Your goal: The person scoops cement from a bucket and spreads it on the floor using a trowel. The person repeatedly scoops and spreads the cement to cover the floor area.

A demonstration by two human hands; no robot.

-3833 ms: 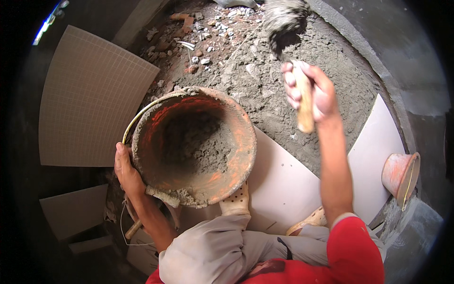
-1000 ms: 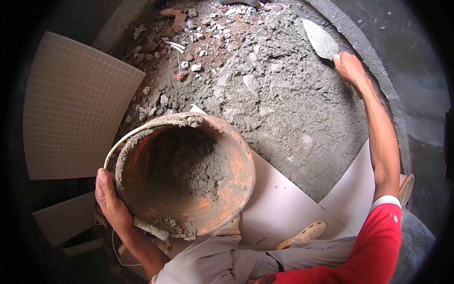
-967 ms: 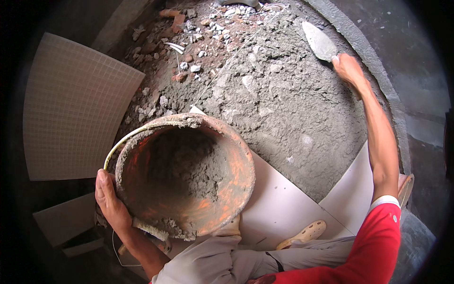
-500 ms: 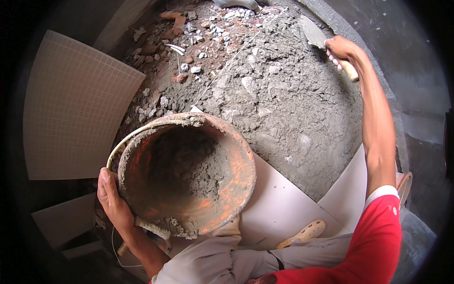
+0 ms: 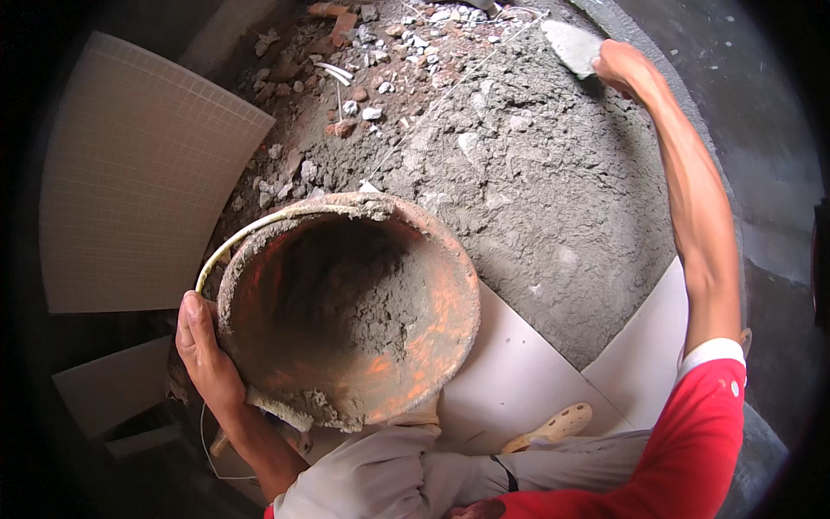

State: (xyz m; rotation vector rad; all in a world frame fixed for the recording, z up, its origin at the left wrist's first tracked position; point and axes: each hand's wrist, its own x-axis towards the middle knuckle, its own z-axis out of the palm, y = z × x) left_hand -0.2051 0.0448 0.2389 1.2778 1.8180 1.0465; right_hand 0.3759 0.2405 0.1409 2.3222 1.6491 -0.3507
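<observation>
Right hand (image 5: 621,66) grasps the trowel (image 5: 571,45) at the far right edge of the mortar (image 5: 536,173); left hand (image 5: 207,355) lies against the bucket (image 5: 445,311), closure unclear. Even spreading likely needs a low, flat trowel.

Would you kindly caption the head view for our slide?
Left hand at the bucket; right hand holding a trowel over mortar.

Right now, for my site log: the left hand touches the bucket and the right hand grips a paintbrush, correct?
Not quite: the head view shows the right hand gripping a masonry trowel; the left hand does touch the mortar bucket.
</observation>
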